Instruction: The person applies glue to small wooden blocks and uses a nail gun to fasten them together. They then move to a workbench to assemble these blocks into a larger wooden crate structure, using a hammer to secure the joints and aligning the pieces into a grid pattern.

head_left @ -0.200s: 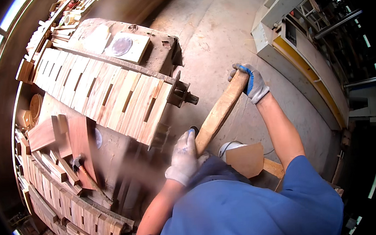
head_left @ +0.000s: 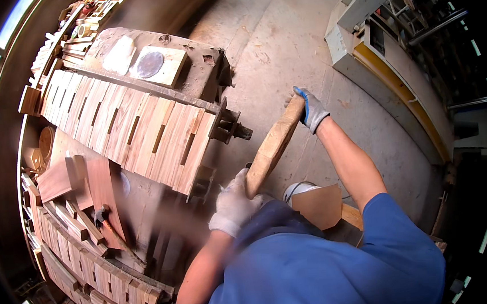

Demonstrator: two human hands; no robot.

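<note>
Wooden board (head_left: 271, 145) spans between gloved hands, left hand (head_left: 234, 204) clamped on its lower end, right hand (head_left: 311, 110) gripping its upper end.

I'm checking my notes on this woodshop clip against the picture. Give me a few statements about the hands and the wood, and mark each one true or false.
1. Both hands hold one long wooden piece. True: the left hand grips its near end, the right hand its far end.
2. The hands are bare. False: both wear light work gloves, and the right one has blue on it.
3. A row of wooden slats sits clamped side by side to the person's left. True.
4. The long wooden piece rests flat on the slats. False: it is held in the air over the concrete floor, apart from them.
5. The person wears a red shirt. False: the shirt is blue.
</note>
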